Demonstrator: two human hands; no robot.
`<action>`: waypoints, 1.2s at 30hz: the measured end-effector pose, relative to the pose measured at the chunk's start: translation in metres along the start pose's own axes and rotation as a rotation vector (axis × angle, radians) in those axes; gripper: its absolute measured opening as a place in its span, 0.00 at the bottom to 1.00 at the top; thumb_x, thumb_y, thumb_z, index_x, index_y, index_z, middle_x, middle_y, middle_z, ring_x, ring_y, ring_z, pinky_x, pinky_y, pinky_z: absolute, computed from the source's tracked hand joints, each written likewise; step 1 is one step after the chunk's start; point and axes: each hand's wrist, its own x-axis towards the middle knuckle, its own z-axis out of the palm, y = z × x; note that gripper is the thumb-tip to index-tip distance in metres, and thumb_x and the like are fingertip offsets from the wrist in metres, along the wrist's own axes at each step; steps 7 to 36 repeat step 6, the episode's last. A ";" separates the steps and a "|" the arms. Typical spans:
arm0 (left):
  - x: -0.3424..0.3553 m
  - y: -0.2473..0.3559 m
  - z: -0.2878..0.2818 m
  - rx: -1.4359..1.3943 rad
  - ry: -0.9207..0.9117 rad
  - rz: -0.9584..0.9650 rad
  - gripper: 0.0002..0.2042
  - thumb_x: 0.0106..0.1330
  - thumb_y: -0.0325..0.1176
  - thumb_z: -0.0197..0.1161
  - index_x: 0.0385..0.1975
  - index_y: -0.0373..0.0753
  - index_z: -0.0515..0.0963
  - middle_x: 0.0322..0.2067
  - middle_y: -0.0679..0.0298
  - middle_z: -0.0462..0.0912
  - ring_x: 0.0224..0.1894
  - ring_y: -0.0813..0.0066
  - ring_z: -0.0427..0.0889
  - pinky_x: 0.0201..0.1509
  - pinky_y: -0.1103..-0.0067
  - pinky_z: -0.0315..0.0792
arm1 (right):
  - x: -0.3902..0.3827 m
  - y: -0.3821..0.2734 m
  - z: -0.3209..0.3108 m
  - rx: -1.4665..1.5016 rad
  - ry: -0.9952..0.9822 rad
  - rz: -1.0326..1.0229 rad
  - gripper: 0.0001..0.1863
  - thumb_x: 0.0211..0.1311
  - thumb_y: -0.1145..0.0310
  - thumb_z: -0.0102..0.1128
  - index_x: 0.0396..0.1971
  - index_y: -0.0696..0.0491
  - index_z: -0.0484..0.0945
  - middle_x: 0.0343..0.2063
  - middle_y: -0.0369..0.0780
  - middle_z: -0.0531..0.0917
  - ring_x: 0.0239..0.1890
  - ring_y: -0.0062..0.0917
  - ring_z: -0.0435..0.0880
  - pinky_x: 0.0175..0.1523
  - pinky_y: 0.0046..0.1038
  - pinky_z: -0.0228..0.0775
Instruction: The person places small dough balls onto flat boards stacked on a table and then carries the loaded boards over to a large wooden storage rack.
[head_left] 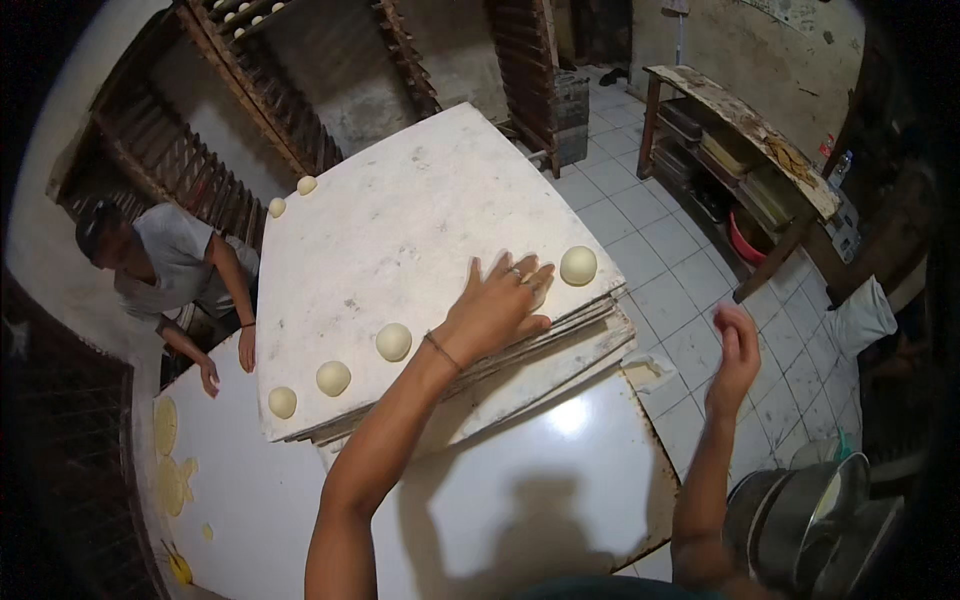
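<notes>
My left hand (500, 305) reaches over the floury top board (400, 220) of a stack, palm down with its fingers spread. Something pale, like dough, shows beside its fingers; the palm hides the rest. Just right of it a round dough ball (578, 265) sits near the board's corner. Along the near edge, to the left, lie more dough balls (393, 342), and two small ones (306, 185) rest at the far left edge. My right hand (735, 350) is raised beyond the board's right side, fingers loosely bent, with nothing seen in it.
Below the stack is a white table (540, 470) with flat dough pieces (170, 485) at its left. A co-worker (185, 265) leans there. Wooden racks (270, 110) line the back wall. At right stand a shelf bench (745, 125) and metal pots (800, 515) on the tiled floor.
</notes>
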 end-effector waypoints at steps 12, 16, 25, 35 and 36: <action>-0.048 -0.027 0.003 -0.153 0.026 -0.004 0.16 0.51 0.35 0.66 0.38 0.34 0.74 0.42 0.52 0.74 0.52 0.58 0.70 0.55 0.69 0.63 | -0.105 0.027 -0.119 -0.106 0.175 0.418 0.08 0.63 0.70 0.48 0.31 0.59 0.74 0.34 0.41 0.76 0.35 0.22 0.73 0.45 0.24 0.66; -0.048 -0.027 0.003 -0.153 0.026 -0.004 0.16 0.51 0.35 0.66 0.38 0.34 0.74 0.42 0.52 0.74 0.52 0.58 0.70 0.55 0.69 0.63 | -0.105 0.027 -0.119 -0.106 0.175 0.418 0.08 0.63 0.70 0.48 0.31 0.59 0.74 0.34 0.41 0.76 0.35 0.22 0.73 0.45 0.24 0.66; -0.048 -0.027 0.003 -0.153 0.026 -0.004 0.16 0.51 0.35 0.66 0.38 0.34 0.74 0.42 0.52 0.74 0.52 0.58 0.70 0.55 0.69 0.63 | -0.105 0.027 -0.119 -0.106 0.175 0.418 0.08 0.63 0.70 0.48 0.31 0.59 0.74 0.34 0.41 0.76 0.35 0.22 0.73 0.45 0.24 0.66; -0.048 -0.027 0.003 -0.153 0.026 -0.004 0.16 0.51 0.35 0.66 0.38 0.34 0.74 0.42 0.52 0.74 0.52 0.58 0.70 0.55 0.69 0.63 | -0.105 0.027 -0.119 -0.106 0.175 0.418 0.08 0.63 0.70 0.48 0.31 0.59 0.74 0.34 0.41 0.76 0.35 0.22 0.73 0.45 0.24 0.66; -0.048 -0.027 0.003 -0.153 0.026 -0.004 0.16 0.51 0.35 0.66 0.38 0.34 0.74 0.42 0.52 0.74 0.52 0.58 0.70 0.55 0.69 0.63 | -0.105 0.027 -0.119 -0.106 0.175 0.418 0.08 0.63 0.70 0.48 0.31 0.59 0.74 0.34 0.41 0.76 0.35 0.22 0.73 0.45 0.24 0.66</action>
